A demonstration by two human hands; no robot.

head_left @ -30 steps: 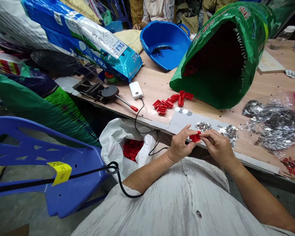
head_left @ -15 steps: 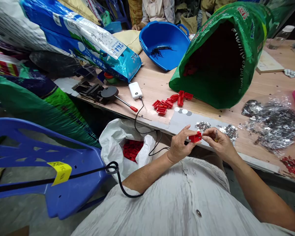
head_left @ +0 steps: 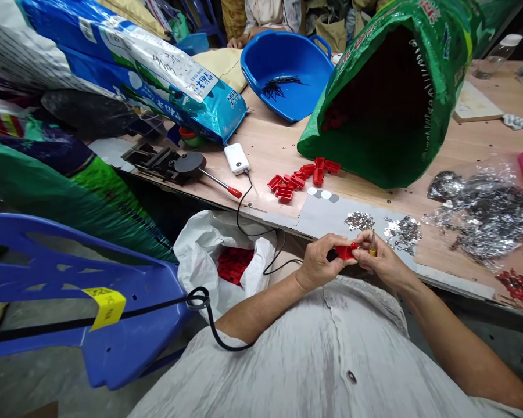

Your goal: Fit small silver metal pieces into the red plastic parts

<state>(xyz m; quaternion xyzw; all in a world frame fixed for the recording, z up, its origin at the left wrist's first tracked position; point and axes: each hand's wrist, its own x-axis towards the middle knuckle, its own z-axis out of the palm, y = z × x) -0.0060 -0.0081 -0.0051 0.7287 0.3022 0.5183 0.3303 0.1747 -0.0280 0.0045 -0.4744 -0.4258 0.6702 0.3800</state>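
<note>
My left hand (head_left: 321, 259) pinches a small red plastic housing (head_left: 345, 251) between thumb and fingers at the table's front edge. Fingertips of my right hand (head_left: 381, 258) meet the housing's right side. Within that same hand sits a slim pointed metal tool (head_left: 373, 244) with a yellow band, its tip facing away from me; its exact kind is unclear. Just beyond the hands, two heaps of small shiny metal pieces (head_left: 359, 220) lie on a grey sheet (head_left: 316, 215). More red housings (head_left: 284, 193) are scattered farther back, beside several round discs (head_left: 325, 194).
A green sack (head_left: 375, 168) lies open on the table, near a blue basin (head_left: 261, 64) holding dark thin pieces. A hand press (head_left: 192, 165), a white power bank (head_left: 236, 158) with cable, a white bag (head_left: 196, 232) of red parts and a blue chair (head_left: 148, 290) are leftward. Another person sits opposite.
My right fingers have closed in on the red housing, and the pointed tool in that hand has turned more into view. The housing has tilted slightly. The camera view has shifted a little.
</note>
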